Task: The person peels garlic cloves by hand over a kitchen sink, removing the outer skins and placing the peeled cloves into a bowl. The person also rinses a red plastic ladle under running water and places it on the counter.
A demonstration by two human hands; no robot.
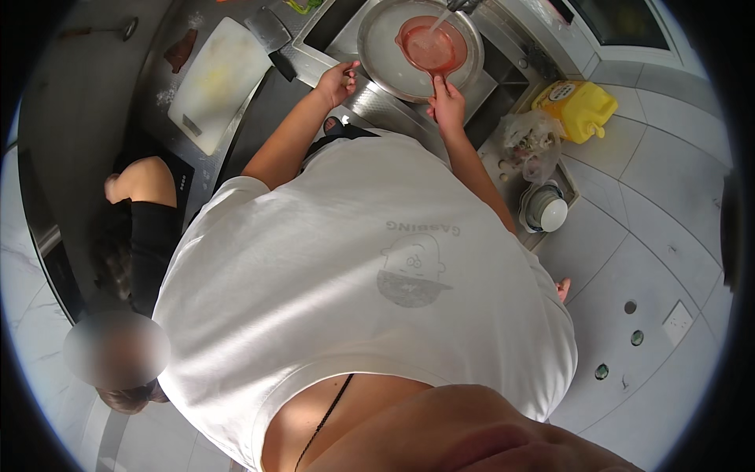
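Observation:
My right hand (448, 106) grips the handle of a red translucent plastic water ladle (433, 50). A stream of water from the faucet (464, 5) runs into the ladle's bowl. Beneath the ladle, a wide round metal basin (377, 68) with liquid in it sits over the stainless-steel sink (501, 82). My left hand (339, 84) hovers left of the basin, by the sink's front rim. Its index finger points outward while the others are loosely curled, and I see nothing clearly held there.
Left of the sink lie a white cutting board (221, 82) and a cleaver (271, 35). Another person's bent arm (153, 183) is at my left. On the right stand a yellow plastic jug (581, 109), a clear plastic bag (534, 141) and stacked bowls (542, 206).

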